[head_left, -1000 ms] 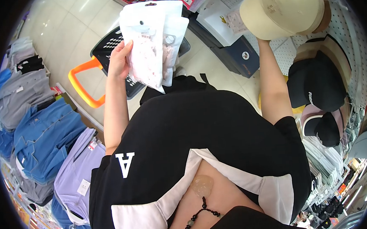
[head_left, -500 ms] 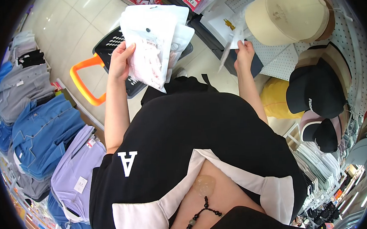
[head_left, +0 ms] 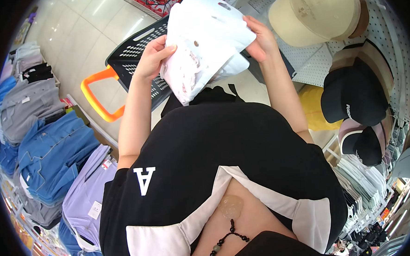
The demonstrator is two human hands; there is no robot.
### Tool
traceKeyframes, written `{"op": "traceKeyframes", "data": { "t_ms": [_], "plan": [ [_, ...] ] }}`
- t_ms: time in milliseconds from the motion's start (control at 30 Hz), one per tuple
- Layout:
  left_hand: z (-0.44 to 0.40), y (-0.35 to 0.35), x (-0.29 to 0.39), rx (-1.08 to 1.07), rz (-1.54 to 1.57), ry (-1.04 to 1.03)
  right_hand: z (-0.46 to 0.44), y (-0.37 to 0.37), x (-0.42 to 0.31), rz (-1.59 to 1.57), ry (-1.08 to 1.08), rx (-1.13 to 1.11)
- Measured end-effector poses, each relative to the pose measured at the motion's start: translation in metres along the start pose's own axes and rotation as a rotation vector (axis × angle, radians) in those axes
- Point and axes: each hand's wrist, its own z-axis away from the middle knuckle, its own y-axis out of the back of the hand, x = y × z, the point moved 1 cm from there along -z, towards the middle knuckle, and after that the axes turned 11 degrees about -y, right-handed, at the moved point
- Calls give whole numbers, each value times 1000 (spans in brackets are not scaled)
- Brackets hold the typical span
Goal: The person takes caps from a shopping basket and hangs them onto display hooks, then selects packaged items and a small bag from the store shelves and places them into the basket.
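At upper middle, my left hand (head_left: 157,56) pinches flat white plastic packets (head_left: 209,28); my right hand (head_left: 263,39) meets their right edge, whether pinching I cannot tell. Gathering them seems the step, next needing steady pinch. Beyond is black perforated plastic basket (head_left: 131,53).

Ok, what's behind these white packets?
Behind the white packets is part of a dark basket, visible at left with its orange handle. Whatever lies directly behind the packets is covered.
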Motion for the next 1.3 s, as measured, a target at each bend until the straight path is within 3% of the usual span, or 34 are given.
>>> {"op": "traceKeyframes", "data": {
  "t_ms": [33,267,367,433,600,667,767,900,1033,1100,1300],
  "plan": [
    [-1,-2,1,12,17,-17,-3,0,1,-4,-70,-82],
    [4,1,10,79,-30,-60,-10,-6,1,31,-119,-105],
    [2,5,13,51,-69,-135,-12,-14,1,-11,-272,-166],
    [-1,7,15,-88,-87,-150,-10,-30,5,-70,-353,-183],
    [-3,6,3,1,144,-68,-17,-41,7,-141,-240,-105],
    [-3,8,-8,213,226,-91,-10,-49,11,-157,-163,-95],
    [-3,5,-12,278,350,-48,-1,-56,23,411,47,-91],
    [-7,-6,-14,492,370,99,-6,-46,40,606,206,3],
    [0,-20,-3,505,372,124,0,-48,36,708,144,54],
    [5,-26,0,460,335,117,-2,-39,34,575,-4,129],
    [19,-39,6,399,295,135,-5,-24,38,414,-79,150]
  ]
}}
